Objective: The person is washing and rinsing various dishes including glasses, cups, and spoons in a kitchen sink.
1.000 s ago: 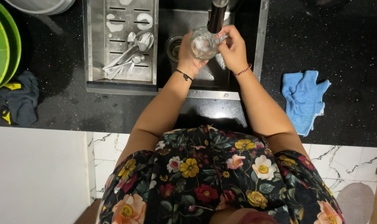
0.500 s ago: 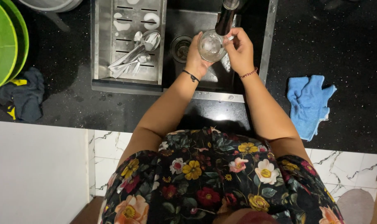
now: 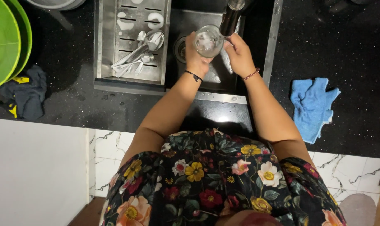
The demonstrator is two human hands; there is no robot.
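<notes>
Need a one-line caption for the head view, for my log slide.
Both hands, left hand and right hand, hold a clear glass under the dark tap over the steel sink; spoons lie alongside.

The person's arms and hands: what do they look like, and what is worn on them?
Both arms are bare, with no sleeves reaching the forearms. The left hand has a thin black band at its wrist, and the right hand has a thin reddish beaded bracelet. No gloves or rings are visible. The garment below is dark with colourful flowers.
</notes>
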